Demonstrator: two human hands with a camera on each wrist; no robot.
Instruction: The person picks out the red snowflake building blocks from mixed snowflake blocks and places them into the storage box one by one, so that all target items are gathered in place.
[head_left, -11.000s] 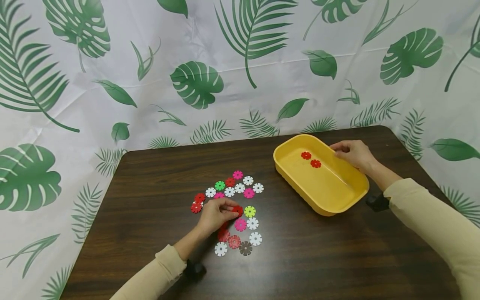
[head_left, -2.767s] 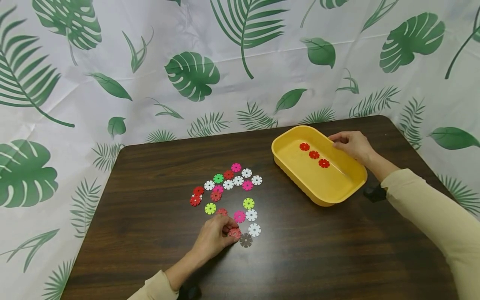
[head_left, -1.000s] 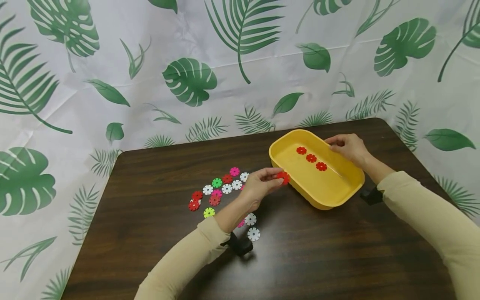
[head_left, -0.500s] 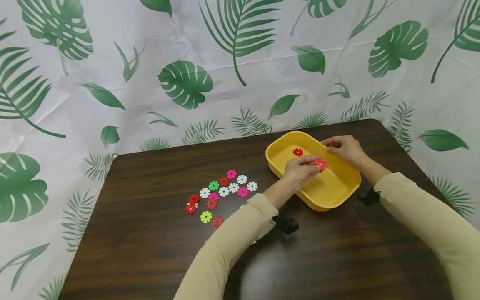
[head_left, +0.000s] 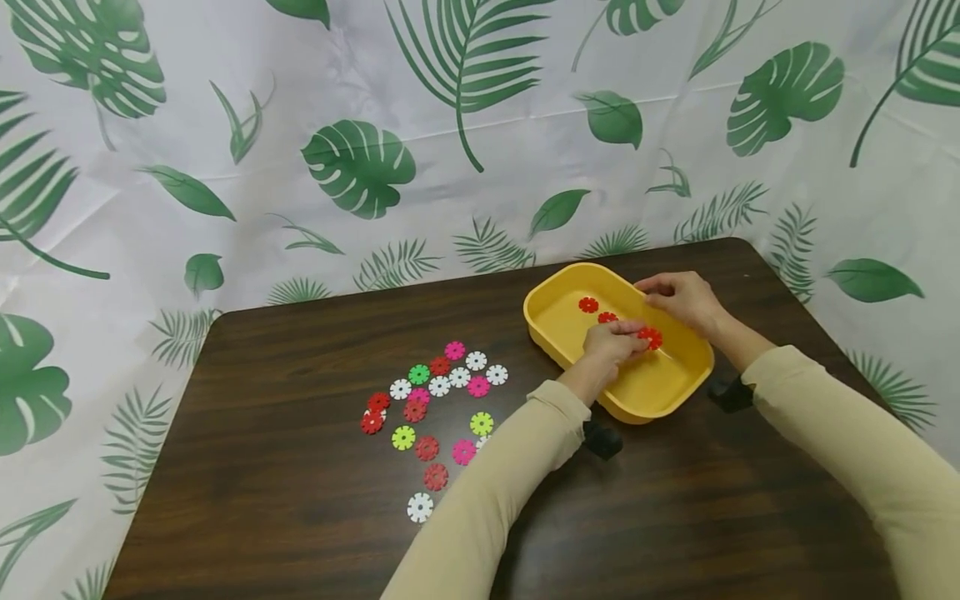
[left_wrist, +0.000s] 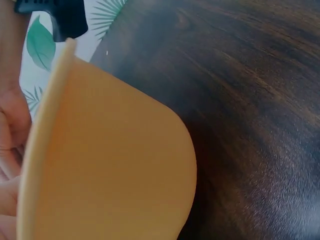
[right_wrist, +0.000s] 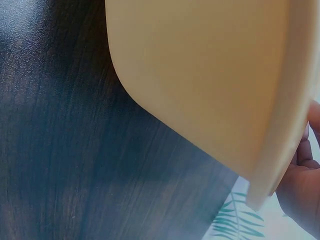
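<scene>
My left hand (head_left: 609, 350) reaches over the near rim of a yellow tray (head_left: 543, 333) and pinches a notched red snowflake disc (head_left: 650, 337) by its edge, low inside. Two more red discs (head_left: 588, 305) show on the tray's floor beyond my fingers; part of the floor is hidden by the hand. At the far right rim, my right hand (head_left: 684, 302) grips the tray's edge. In the left wrist view, the tray's outer wall (left_wrist: 120, 165) covers most of the work. The right wrist view shows the tray wall (right_wrist: 200, 75) with my right hand (right_wrist: 305, 185) at its rim.
Left of the tray, snowflake discs in white, pink, green, yellow and red lie on the dark wooden table (head_left: 285, 467), among them a green disc (head_left: 418, 374) and a white disc (head_left: 420, 507). My left sleeve (head_left: 480, 492) hides some. A leaf-patterned cloth (head_left: 420, 92) hangs behind.
A third red disc came into the tray earlier. Since then my left hand has picked another red disc from the table and carried it right, down into the tray. My right hand keeps its grip.
</scene>
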